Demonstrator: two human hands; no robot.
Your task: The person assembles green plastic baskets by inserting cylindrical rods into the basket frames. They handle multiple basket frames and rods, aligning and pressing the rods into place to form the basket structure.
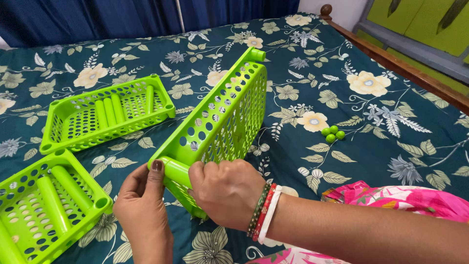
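A lime-green perforated plastic tray (229, 112) stands tilted on its edge in the middle of the bed. My right hand (227, 190) grips a short green tube (177, 171) at the tray's near corner socket. My left hand (141, 200) touches the same tube's end with thumb and fingers. Bangles circle my right wrist.
Two more green trays lie flat at the left: one further back (63, 139) holding several green tubes, one at the near left corner (100, 203) with tubes in it too. Several small green caps (332, 133) lie on the floral bedsheet (371, 161). A wooden bed frame (415, 73) runs along the right.
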